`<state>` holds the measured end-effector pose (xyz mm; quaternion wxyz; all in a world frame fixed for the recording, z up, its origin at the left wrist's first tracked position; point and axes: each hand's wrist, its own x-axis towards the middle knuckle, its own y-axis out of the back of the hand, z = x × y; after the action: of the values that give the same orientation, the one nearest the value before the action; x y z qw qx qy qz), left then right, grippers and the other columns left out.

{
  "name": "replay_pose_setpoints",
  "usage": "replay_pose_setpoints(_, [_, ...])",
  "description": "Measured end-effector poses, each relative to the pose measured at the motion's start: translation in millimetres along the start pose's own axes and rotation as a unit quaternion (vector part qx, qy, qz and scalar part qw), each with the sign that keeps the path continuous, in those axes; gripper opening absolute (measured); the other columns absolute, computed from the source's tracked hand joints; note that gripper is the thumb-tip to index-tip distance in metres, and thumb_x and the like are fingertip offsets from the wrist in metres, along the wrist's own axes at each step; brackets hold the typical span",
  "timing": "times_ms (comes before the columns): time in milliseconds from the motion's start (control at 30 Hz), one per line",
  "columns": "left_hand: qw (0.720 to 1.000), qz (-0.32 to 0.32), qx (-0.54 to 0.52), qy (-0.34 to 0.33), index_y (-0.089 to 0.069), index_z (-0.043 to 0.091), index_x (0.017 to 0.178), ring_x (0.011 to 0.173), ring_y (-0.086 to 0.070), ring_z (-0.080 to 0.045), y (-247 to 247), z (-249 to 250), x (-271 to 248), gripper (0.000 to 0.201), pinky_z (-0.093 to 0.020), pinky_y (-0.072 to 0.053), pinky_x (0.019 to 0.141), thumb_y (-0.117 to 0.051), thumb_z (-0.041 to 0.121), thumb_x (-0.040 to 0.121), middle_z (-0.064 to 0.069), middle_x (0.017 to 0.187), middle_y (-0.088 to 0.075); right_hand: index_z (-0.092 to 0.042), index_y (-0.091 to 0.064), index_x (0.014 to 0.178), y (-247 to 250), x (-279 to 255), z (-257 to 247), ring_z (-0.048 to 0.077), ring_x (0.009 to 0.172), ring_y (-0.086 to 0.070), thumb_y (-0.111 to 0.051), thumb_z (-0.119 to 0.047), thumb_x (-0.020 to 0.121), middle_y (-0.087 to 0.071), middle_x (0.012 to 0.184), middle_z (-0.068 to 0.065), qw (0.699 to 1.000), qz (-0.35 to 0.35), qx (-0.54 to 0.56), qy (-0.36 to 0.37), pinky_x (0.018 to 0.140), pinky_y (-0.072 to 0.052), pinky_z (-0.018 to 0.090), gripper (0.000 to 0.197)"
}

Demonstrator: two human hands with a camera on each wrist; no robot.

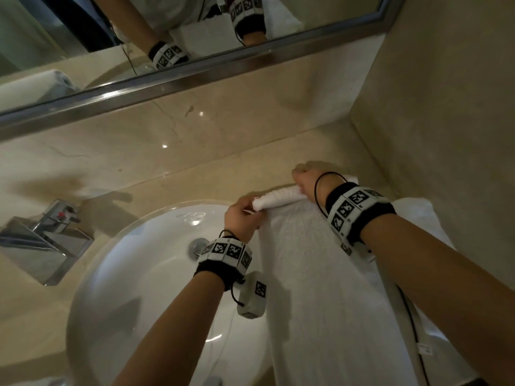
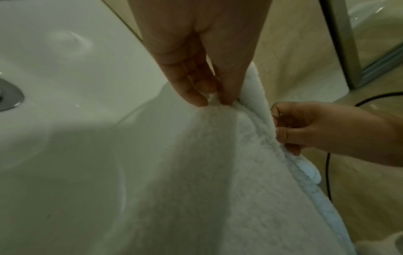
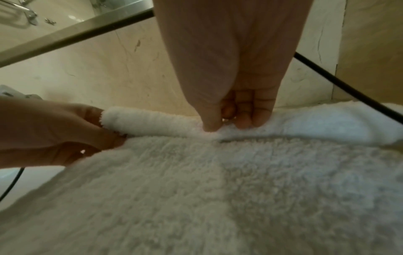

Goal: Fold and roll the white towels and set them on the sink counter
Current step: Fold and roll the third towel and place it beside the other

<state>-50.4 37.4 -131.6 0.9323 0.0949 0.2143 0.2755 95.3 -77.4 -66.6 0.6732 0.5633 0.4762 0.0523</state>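
A white towel (image 1: 328, 288) lies as a long folded strip over the right side of the sink (image 1: 133, 274) and the beige counter (image 1: 195, 176). Its far end is rolled into a thin tube (image 1: 278, 197). My left hand (image 1: 243, 211) pinches the tube's left end, fingers curled on the roll (image 2: 209, 101). My right hand (image 1: 306, 176) grips the tube's right part, thumb and fingers curled on it (image 3: 222, 126). In the right wrist view the rolled tube (image 3: 148, 122) runs between both hands. A second white towel (image 1: 418, 215) lies under the strip at right.
A chrome faucet (image 1: 47, 232) stands left of the basin. The drain (image 1: 198, 245) shows in the bowl. A framed mirror (image 1: 195, 71) runs along the back wall and reflects a rolled towel at left. A beige side wall (image 1: 446, 107) closes the counter's right end.
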Motion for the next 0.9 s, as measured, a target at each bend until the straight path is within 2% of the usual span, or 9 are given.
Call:
replay_pose_setpoints(67, [0.998, -0.014, -0.059, -0.006, -0.061, 0.019, 0.118, 0.083, -0.058, -0.011, 0, 4, -5, 0.035, -0.015, -0.051, 0.055, -0.055, 0.003, 0.088, 0.004, 0.092, -0.061, -0.007, -0.042, 0.123, -5, 1, 2, 0.025, 0.121, -0.042, -0.053, -0.005, 0.088, -0.032, 0.141, 0.015, 1.000, 0.020, 0.015, 0.004, 0.100, -0.037, 0.033, 0.037])
replay_pose_setpoints(134, [0.991, -0.040, -0.128, 0.014, -0.058, 0.023, 0.117, 0.079, -0.055, -0.002, -1, 11, -8, 0.030, -0.016, -0.048, 0.059, -0.046, 0.008, 0.094, 0.012, 0.090, -0.059, -0.012, -0.039, 0.131, -10, 2, -1, 0.029, 0.123, -0.043, -0.061, 0.000, 0.079, -0.028, 0.141, 0.013, 0.999, 0.014, 0.031, 0.006, 0.107, -0.037, 0.039, 0.058])
replay_pose_setpoints(234, [0.986, -0.027, -0.163, 0.034, -0.058, 0.014, 0.121, 0.076, -0.055, -0.002, -2, 9, -3, 0.029, -0.017, -0.050, 0.061, -0.046, 0.010, 0.095, 0.006, 0.088, -0.059, -0.014, -0.041, 0.132, -14, 6, -7, 0.032, 0.123, -0.045, -0.064, -0.002, 0.079, -0.025, 0.142, 0.014, 1.000, 0.001, 0.019, 0.001, 0.105, -0.039, 0.044, 0.059])
replay_pose_setpoints(367, [0.991, -0.031, -0.132, 0.014, -0.058, 0.015, 0.120, 0.089, -0.059, -0.011, 1, 3, 0, 0.031, -0.015, -0.055, 0.063, -0.051, 0.004, 0.093, -0.001, 0.100, -0.060, -0.016, -0.036, 0.136, -15, 9, -5, 0.027, 0.130, -0.039, -0.065, -0.012, 0.082, -0.023, 0.144, 0.009, 1.000, -0.004, -0.002, 0.000, 0.111, -0.033, 0.042, 0.062])
replay_pose_setpoints(501, [0.994, -0.043, -0.101, 0.011, -0.058, 0.016, 0.093, 0.082, -0.059, -0.016, 4, 2, 3, 0.023, -0.018, -0.055, 0.061, -0.054, -0.006, 0.086, 0.005, 0.086, -0.059, -0.019, -0.032, 0.136, -13, 2, -7, 0.025, 0.131, -0.035, -0.068, -0.016, 0.078, -0.021, 0.143, 0.006, 0.999, -0.009, -0.048, -0.012, 0.111, -0.031, 0.041, 0.068])
replay_pose_setpoints(567, [0.997, -0.058, -0.051, 0.001, -0.051, 0.019, 0.077, 0.075, -0.053, -0.016, 0, 4, 4, 0.032, -0.019, -0.049, 0.057, -0.053, -0.013, 0.080, 0.004, 0.079, -0.054, -0.014, -0.028, 0.139, -10, -4, -8, 0.029, 0.131, -0.038, -0.070, -0.012, 0.076, -0.020, 0.146, 0.011, 0.998, -0.022, -0.053, -0.008, 0.108, -0.035, 0.041, 0.076])
replay_pose_setpoints(668, [0.998, -0.065, 0.004, -0.014, -0.044, 0.013, 0.069, 0.064, -0.039, -0.010, -7, 11, 6, 0.031, -0.013, -0.036, 0.049, -0.042, -0.017, 0.079, 0.001, 0.074, -0.042, -0.006, -0.023, 0.142, -12, -11, -10, 0.034, 0.129, -0.041, -0.063, -0.006, 0.082, -0.025, 0.146, 0.019, 0.998, -0.024, -0.055, -0.002, 0.104, -0.036, 0.040, 0.071])
replay_pose_setpoints(768, [0.995, -0.026, 0.093, -0.022, -0.042, 0.012, 0.065, 0.060, -0.037, -0.017, -7, 13, 12, 0.028, -0.018, -0.035, 0.044, -0.039, -0.009, 0.083, -0.003, 0.069, -0.040, -0.005, -0.029, 0.138, -19, -13, -13, 0.037, 0.119, -0.049, -0.055, -0.004, 0.087, -0.027, 0.143, 0.019, 0.997, -0.001, -0.075, -0.001, 0.098, -0.041, 0.041, 0.057])
replay_pose_setpoints(901, [0.980, -0.077, 0.183, -0.020, -0.050, 0.017, 0.074, 0.075, -0.052, -0.025, -3, 11, 15, 0.027, -0.035, -0.048, 0.067, -0.049, -0.009, 0.081, -0.008, 0.081, -0.053, -0.004, -0.037, 0.131, -23, -11, -17, 0.036, 0.112, -0.055, -0.047, -0.010, 0.094, -0.033, 0.138, 0.018, 0.996, 0.027, -0.082, 0.006, 0.094, -0.046, 0.043, 0.039])
